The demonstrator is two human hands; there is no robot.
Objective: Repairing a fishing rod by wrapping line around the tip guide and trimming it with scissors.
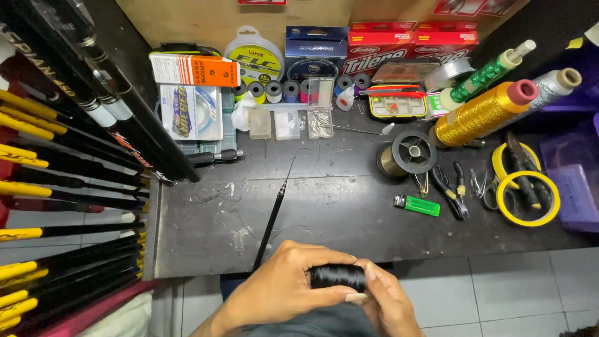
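Both hands meet at the bottom edge of the view, just below the front lip of the dark, scuffed workbench top (349, 206). The left hand (281, 290) wraps its fingers over a glossy black spool of thread (338, 276), and the right hand (384, 299) closes on the spool's other end, thumb pressed against its side; the spool is held between the two, level and off the bench. A thin black rod tip section (272, 218) slants from under the left hand up across the bench towards the boxes at the back.

As a judgement, the step in hand is handling the thread spool against the slim rod section, likely a wrapping stage; a next move would call for keeping the thread taut and the rod steady, since the section is slender and lies loose.

Further out, a dark line reel with a grey hub (407, 154) stands right of centre, with a small green rectangular lighter (417, 205) in front of it, black-handled pliers (450, 187) beside that, and a yellow tape ring (528, 198) further right. A large gold metallic thread cone (480, 112) lies tilted behind. Black and yellow rod blanks (62, 156) fill the left side.
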